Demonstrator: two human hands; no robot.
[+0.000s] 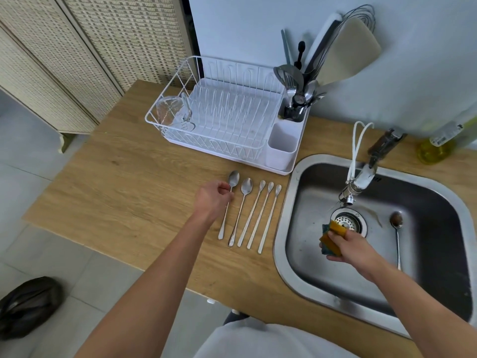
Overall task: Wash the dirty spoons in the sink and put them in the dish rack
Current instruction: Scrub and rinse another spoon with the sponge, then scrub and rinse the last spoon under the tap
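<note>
Several long-handled spoons lie side by side on the wooden counter left of the sink. My left hand pinches the neck of the leftmost spoon, which still lies on the counter. Beside it sits a second large spoon, then three slim spoons. Inside the steel sink my right hand grips a yellow and green sponge near the drain. A dirty spoon lies on the sink bottom to the right. The white dish rack stands behind the spoons.
The rack's far cutlery holder is packed with utensils; its near cup looks empty. A glass lies at the rack's left end. The faucet hangs over the drain. A yellow bottle stands at the back right.
</note>
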